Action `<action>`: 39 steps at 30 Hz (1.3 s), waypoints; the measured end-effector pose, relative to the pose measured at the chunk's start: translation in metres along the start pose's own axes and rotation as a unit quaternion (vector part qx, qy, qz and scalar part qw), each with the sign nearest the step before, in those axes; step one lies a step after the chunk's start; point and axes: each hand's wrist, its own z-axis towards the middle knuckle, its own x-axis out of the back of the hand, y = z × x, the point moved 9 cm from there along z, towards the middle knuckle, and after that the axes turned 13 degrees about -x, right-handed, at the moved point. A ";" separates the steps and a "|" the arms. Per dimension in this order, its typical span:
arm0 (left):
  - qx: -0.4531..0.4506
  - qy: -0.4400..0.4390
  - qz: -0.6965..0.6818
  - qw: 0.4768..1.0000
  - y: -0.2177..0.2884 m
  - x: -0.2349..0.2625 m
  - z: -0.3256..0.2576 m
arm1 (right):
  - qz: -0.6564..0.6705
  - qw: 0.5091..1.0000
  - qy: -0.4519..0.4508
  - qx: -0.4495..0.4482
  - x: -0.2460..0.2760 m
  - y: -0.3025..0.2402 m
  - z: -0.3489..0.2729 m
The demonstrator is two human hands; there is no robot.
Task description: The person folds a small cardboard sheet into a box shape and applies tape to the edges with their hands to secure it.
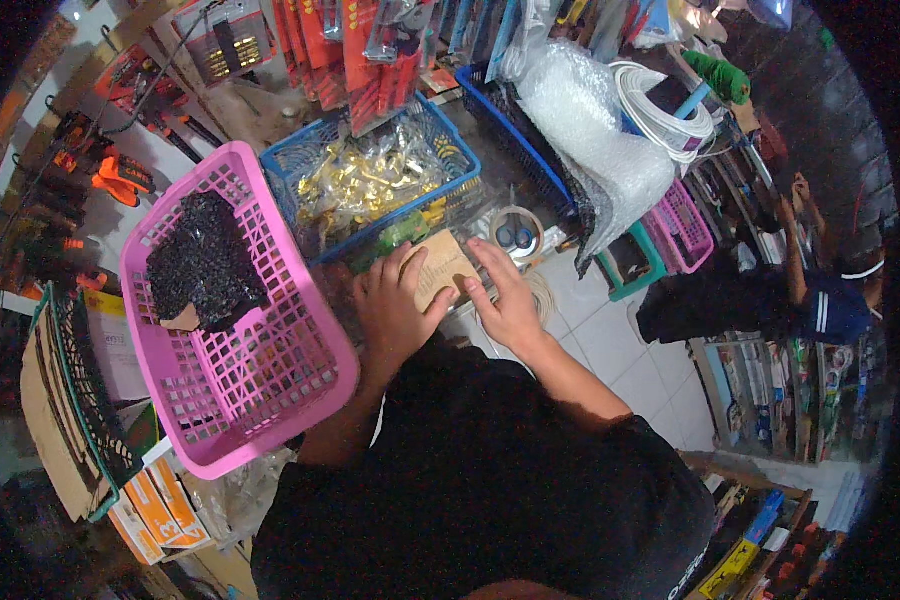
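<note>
A small brown cardboard box [436,268] with dark print on its top lies between my two hands at the counter. My left hand [398,305] grips its left side, thumb on the near edge and fingers bent over the far corner. On the other side, my right hand [508,305] holds the right edge with thumb and fingers apart. Just beyond is a blue basket [400,218] of gold-coloured metal pieces in clear plastic bags [370,175]. Right of the box sits a pale ring-shaped roll [537,235] with dark round things inside it.
A large pink basket [270,445] holding a black plastic bag [205,265] stands at my left. Bubble wrap [595,135] and a white cable coil [660,105] lie at the upper right. Another person [830,300] is farther right, among shelves. Red packages [355,60] hang ahead.
</note>
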 end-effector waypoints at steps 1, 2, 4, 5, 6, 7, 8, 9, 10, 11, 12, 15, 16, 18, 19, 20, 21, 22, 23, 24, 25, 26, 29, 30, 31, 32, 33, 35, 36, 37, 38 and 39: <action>0.003 -0.003 -0.005 1.000 0.000 0.001 0.001 | -0.015 0.999 -0.029 -0.008 -0.005 0.002 -0.001; 0.005 -0.005 -0.010 1.000 -0.001 0.001 0.001 | -0.029 0.998 -0.057 -0.015 -0.011 0.005 -0.002; 0.009 -0.010 -0.018 1.000 -0.003 0.000 0.000 | -0.035 0.996 -0.074 -0.023 -0.014 0.008 -0.002; 0.010 -0.012 -0.019 1.000 -0.003 0.000 0.000 | -0.026 0.997 -0.064 -0.024 -0.012 0.009 -0.002; 0.012 -0.015 -0.021 1.000 -0.003 0.000 0.000 | -0.017 0.998 -0.053 -0.024 -0.010 0.008 -0.001; 0.012 -0.016 -0.021 1.000 -0.002 0.000 0.000 | -0.021 0.998 -0.048 -0.020 -0.010 0.007 -0.002; 0.012 -0.018 -0.022 1.000 -0.001 0.000 0.000 | -0.025 0.999 -0.043 -0.017 -0.010 0.006 -0.003; 0.012 -0.019 -0.022 0.999 -0.001 0.001 0.001 | -0.029 0.999 -0.038 -0.013 -0.010 0.005 -0.004; 0.011 -0.018 -0.024 0.999 0.000 0.002 0.001 | -0.022 0.998 -0.051 -0.022 -0.012 0.006 -0.004; 0.009 -0.017 -0.025 0.999 0.000 0.003 0.002 | -0.015 0.997 -0.063 -0.032 -0.015 0.008 -0.003; 0.008 -0.016 -0.027 0.999 0.001 0.004 0.002 | -0.008 0.996 -0.076 -0.041 -0.017 0.010 -0.003; 0.003 -0.010 -0.028 1.000 0.002 0.007 0.003 | -0.011 1.000 0.001 -0.019 -0.006 0.001 -0.002; 0.004 -0.002 -0.026 1.000 0.002 0.007 0.003 | -0.003 0.999 -0.020 -0.026 -0.009 0.003 -0.002; 0.004 0.014 -0.024 1.000 0.000 0.006 0.001 | 0.014 0.997 -0.063 -0.041 -0.016 0.006 -0.003; 0.005 0.016 -0.027 0.999 0.000 0.006 0.001 | 0.041 0.996 -0.062 -0.056 -0.013 0.008 -0.001; 0.006 0.018 -0.031 0.999 -0.001 0.006 0.000 | 0.069 0.993 -0.061 -0.070 -0.007 0.009 0.000; 0.007 0.019 -0.035 0.999 -0.002 0.006 -0.001 | 0.096 0.990 -0.060 -0.085 -0.003 0.012 0.001; 0.010 0.015 -0.044 0.999 -0.002 0.005 -0.001 | 0.092 0.990 -0.045 -0.095 0.000 0.018 0.001; 0.012 0.010 -0.053 0.998 -0.002 0.005 -0.001 | 0.088 0.990 -0.030 -0.105 0.002 0.028 0.000; 0.014 0.005 -0.062 0.998 -0.002 0.004 -0.001 | 0.083 0.990 -0.015 -0.115 0.005 0.034 -0.001; 0.022 0.010 -0.080 0.996 -0.005 0.004 -0.002 | 0.083 0.989 -0.012 -0.120 0.006 0.035 -0.002; 0.030 0.015 -0.099 0.995 -0.009 0.003 -0.004 | 0.082 0.989 -0.009 -0.125 0.007 0.036 -0.003; 0.030 0.101 -0.183 0.977 -0.024 0.005 -0.014 | 0.095 0.986 -0.007 -0.139 0.008 0.038 -0.006; 0.026 0.141 -0.215 0.966 -0.029 0.008 -0.019 | 0.101 0.984 -0.007 -0.144 0.008 0.039 -0.006; 0.034 0.163 -0.220 0.961 -0.032 0.010 -0.021 | 0.107 0.982 -0.009 -0.153 0.008 0.042 -0.007; 0.041 0.184 -0.224 0.956 -0.034 0.012 -0.025 | 0.112 0.980 -0.011 -0.162 0.008 0.045 -0.008; 0.049 0.205 -0.228 0.951 -0.035 0.013 -0.029 | 0.118 0.978 -0.012 -0.171 0.008 0.048 -0.008; 0.165 0.229 -0.291 0.914 -0.053 0.000 -0.049 | 0.102 0.981 -0.019 -0.164 0.008 0.043 -0.007; 0.222 0.240 -0.320 0.889 -0.061 -0.009 -0.060 | 0.095 0.982 -0.022 -0.160 0.008 0.040 -0.007; 0.233 0.230 -0.304 0.895 -0.062 -0.013 -0.065 | 0.093 0.983 -0.022 -0.157 0.008 0.038 -0.006; 0.245 0.220 -0.288 0.899 -0.064 -0.017 -0.070 | 0.092 0.984 -0.022 -0.154 0.008 0.035 -0.005; 0.256 0.210 -0.272 0.904 -0.065 -0.020 -0.075 | 0.091 0.984 -0.022 -0.150 0.007 0.033 -0.003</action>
